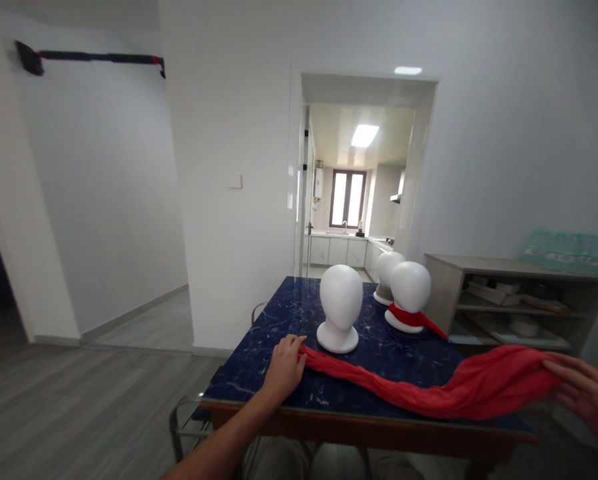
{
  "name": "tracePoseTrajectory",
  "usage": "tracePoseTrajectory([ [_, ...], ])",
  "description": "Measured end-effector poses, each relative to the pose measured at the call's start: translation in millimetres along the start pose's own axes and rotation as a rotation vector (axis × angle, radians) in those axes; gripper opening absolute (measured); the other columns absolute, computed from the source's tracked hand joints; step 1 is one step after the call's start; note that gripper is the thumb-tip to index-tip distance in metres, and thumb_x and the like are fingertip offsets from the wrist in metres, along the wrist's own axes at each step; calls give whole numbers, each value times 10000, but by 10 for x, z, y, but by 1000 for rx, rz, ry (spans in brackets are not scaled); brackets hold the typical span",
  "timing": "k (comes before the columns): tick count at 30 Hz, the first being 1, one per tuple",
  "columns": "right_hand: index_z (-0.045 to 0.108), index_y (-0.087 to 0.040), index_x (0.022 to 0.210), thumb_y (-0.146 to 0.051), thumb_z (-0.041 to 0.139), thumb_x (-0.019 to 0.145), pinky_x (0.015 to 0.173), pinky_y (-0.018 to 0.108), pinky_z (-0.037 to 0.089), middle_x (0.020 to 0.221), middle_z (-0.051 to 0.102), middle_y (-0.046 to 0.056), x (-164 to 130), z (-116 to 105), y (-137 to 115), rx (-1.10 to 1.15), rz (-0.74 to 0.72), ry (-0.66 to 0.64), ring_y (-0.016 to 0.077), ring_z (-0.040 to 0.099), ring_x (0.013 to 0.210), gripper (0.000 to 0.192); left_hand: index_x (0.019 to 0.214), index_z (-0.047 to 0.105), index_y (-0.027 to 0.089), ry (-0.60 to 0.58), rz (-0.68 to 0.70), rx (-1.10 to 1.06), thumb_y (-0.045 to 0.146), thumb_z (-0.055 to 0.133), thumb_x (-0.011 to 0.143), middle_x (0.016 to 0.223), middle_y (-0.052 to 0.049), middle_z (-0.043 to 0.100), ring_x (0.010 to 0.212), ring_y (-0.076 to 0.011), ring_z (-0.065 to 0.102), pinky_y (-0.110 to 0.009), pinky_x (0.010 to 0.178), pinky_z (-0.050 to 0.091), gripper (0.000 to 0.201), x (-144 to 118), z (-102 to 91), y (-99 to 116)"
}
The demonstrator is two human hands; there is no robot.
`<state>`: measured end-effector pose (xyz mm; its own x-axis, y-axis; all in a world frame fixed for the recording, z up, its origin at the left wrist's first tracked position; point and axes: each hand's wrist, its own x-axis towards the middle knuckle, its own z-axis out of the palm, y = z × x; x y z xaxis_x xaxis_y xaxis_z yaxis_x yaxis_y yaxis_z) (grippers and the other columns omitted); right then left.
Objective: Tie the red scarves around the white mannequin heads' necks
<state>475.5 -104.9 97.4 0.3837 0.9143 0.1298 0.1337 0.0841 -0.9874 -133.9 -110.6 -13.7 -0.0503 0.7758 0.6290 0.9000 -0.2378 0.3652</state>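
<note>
A long red scarf (403, 393) stretches along the front of the blue marbled table (273, 333), narrow at its left end and bunched wide at its right. My left hand (286, 367) pinches the narrow end above the tabletop. At the right edge of the view, my right hand (579, 387) grips the wide end, partly out past the table. A bare white foam mannequin head (341, 303) stands upright just behind the scarf. Right of it, a second foam head (411, 287) has a dark red scarf (413, 319) around its neck. The third foam head (389, 267) wears something grey-brown at its neck.
A shelf unit (443, 267) with boxes and bowls stands behind the table on the right, with a pack of bottles (569, 250) on top. A metal-framed chair (179, 420) is at the table's left corner. Beyond, a doorway opens to a kitchen.
</note>
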Motion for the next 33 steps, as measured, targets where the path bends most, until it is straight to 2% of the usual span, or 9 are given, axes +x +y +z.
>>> tracePoseTrajectory([
  [5, 622, -362, 1044, -601, 760, 692, 758, 523, 595, 1135, 746, 148, 51, 427, -508, -26, -185, 110, 419, 721, 1038, 447, 1381, 698, 332, -175, 169, -102, 297, 639, 986, 1464, -45, 673, 1416, -284, 552, -538, 1277, 280, 401, 5, -35, 68],
  [10, 653, -236, 1073, -547, 752, 749, 729, 407, 564, 985, 756, 102, -458, 1678, -763, -278, -407, -198, 304, 717, 866, 460, 1235, 794, 335, -372, 255, -251, 387, 704, 966, 1215, -26, 799, 1194, -247, 675, -426, 1158, 409, 288, 20, -140, 148],
  [14, 651, -241, 992, -305, 594, 914, 816, 349, 515, 932, 723, 55, -1102, 2825, -555, -581, -762, -316, 242, 665, 890, 115, 1175, 820, 341, -395, 234, -274, 328, 660, 971, 1125, -18, 816, 1116, -244, 679, -388, 1061, 465, 260, 28, -221, 163],
  [16, 636, -247, 995, -164, 574, 914, 884, 349, 496, 1012, 724, 79, -1382, 3283, -318, -664, -882, -317, 259, 649, 1010, 131, 1164, 823, 349, -400, 190, -287, 291, 610, 974, 1095, -14, 815, 1092, -243, 681, -389, 1058, 479, 291, 33, -249, 165],
  [20, 652, -251, 1053, -79, 599, 889, 859, 342, 500, 1059, 726, 90, -1771, 3791, 213, -827, -894, -415, 270, 655, 1017, 243, 1109, 822, 328, -396, 60, -333, 268, 545, 961, 1096, -25, 800, 1081, -248, 697, -394, 1050, 514, 320, 49, -267, 152],
  [23, 677, -227, 1056, -98, 610, 900, 882, 352, 502, 1113, 725, 105, -1898, 3765, 352, -818, -871, -534, 280, 666, 1052, 214, 1099, 798, 304, -411, -21, -431, 302, 524, 967, 1089, -25, 806, 1062, -253, 728, -396, 1021, 545, 304, 53, -245, 112],
  [26, 684, -229, 1008, -198, 544, 996, 858, 313, 484, 1134, 711, 88, -1753, 3429, 147, -655, -860, -557, 234, 683, 1000, 144, 1135, 759, 284, -398, -88, -532, 338, 523, 983, 1062, -24, 813, 1025, -247, 751, -392, 1002, 564, 285, 58, -194, 34],
  [30, 658, -223, 887, -382, 459, 1066, 752, 306, 419, 957, 712, 77, -1009, 2741, -200, -719, -753, -197, 214, 655, 834, 311, 1266, 702, 256, -226, -168, -523, 345, 655, 910, 1243, -63, 770, 1155, -253, 717, -393, 1055, 545, 370, 154, -56, -72],
  [33, 664, -218, 838, -496, 433, 1066, 682, 306, 363, 853, 726, 84, -306, 2302, -152, -861, -559, -78, 226, 662, 796, 428, 1481, 572, 198, -199, -255, -513, 381, 805, 804, 1425, -137, 679, 1299, -293, 657, -411, 1113, 517, 738, 345, 136, -28],
])
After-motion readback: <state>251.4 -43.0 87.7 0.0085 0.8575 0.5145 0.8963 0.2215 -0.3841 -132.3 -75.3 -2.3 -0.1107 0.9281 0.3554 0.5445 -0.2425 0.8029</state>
